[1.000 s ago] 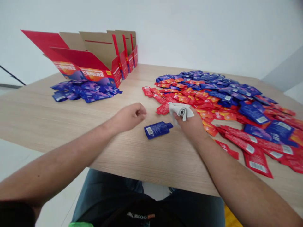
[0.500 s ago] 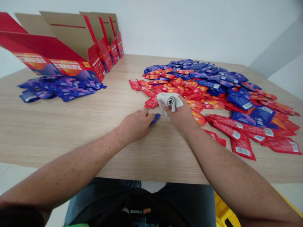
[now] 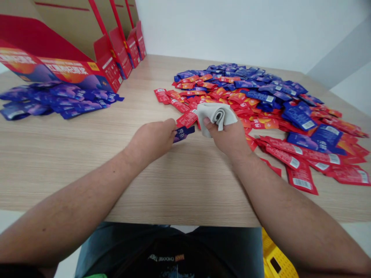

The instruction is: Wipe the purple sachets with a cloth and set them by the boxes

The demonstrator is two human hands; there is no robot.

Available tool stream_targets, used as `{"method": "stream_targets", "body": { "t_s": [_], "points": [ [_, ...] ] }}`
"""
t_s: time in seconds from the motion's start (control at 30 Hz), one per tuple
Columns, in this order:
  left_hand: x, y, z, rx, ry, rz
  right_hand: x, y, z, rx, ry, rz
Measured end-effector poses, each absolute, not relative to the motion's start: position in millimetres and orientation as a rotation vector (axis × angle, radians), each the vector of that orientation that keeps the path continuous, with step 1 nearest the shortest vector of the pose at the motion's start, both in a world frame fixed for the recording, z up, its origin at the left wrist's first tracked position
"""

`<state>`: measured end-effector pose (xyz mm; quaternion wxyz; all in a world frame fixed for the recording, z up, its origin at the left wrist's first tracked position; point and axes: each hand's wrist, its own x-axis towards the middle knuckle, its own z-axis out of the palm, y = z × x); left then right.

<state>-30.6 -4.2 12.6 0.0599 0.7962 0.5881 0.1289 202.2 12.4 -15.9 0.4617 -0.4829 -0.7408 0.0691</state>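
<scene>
**A:** What's in the hands?

**B:** The left hand [image 3: 152, 139] is closed around a dark blue sachet [image 3: 184, 134], a glossy flat pouch with white lettering. Its end sticks out past the fingers. The right hand [image 3: 226, 136] grips a bunched grey cloth [image 3: 216, 117] between thumb and fingers.

**A:** Where's that sachet, exactly?

**B:** Above the worktop [image 3: 72, 173], right beside the cloth, with a red sachet [image 3: 187, 119] just beyond it.

**A:** And the rest of the worktop?

**B:** It's pale wood-grain laminate. A big heap of red and blue sachets [image 3: 246, 100] spreads across the right side, and a smaller pile of blue sachets [image 3: 58, 100] lies on the left, against a row of open red cartons [image 3: 110, 65] with their brown inner flaps raised.

**A:** What's around it?

**B:** A plain white wall [image 3: 246, 31] stands behind the worktop. Below its near edge, on the right, a corner of a yellow plastic crate [image 3: 275, 258] shows beside the person's dark shorts [image 3: 232, 247].
</scene>
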Motion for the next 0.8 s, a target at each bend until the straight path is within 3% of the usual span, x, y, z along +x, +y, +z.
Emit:
{"method": "stream_targets", "body": {
  "t_s": [0.13,0.3,0.5,0.67,0.8],
  "points": [
    [-33.9,8.0,-0.4,2.024,1.732,0.717,201.3,6.7,-9.6,-1.187,-1.837,0.170],
    [-25.6,12.6,-22.8,1.508,1.570,0.879,194.1,-2.8,-7.8,-1.186,-1.988,0.122],
    [-20.5,6.3,-28.0,1.261,1.243,0.859,185.5,-3.5,-20.7,-1.297,-2.094,0.039],
    [-19.5,5.8,-27.3,1.212,1.172,0.899,179.3,-8.9,-22.9,-1.271,-2.191,0.228],
    [-19.6,5.3,-26.4,1.181,1.135,0.873,181.7,-6.2,-22.9,-1.330,-2.118,0.146]
  ]
}}
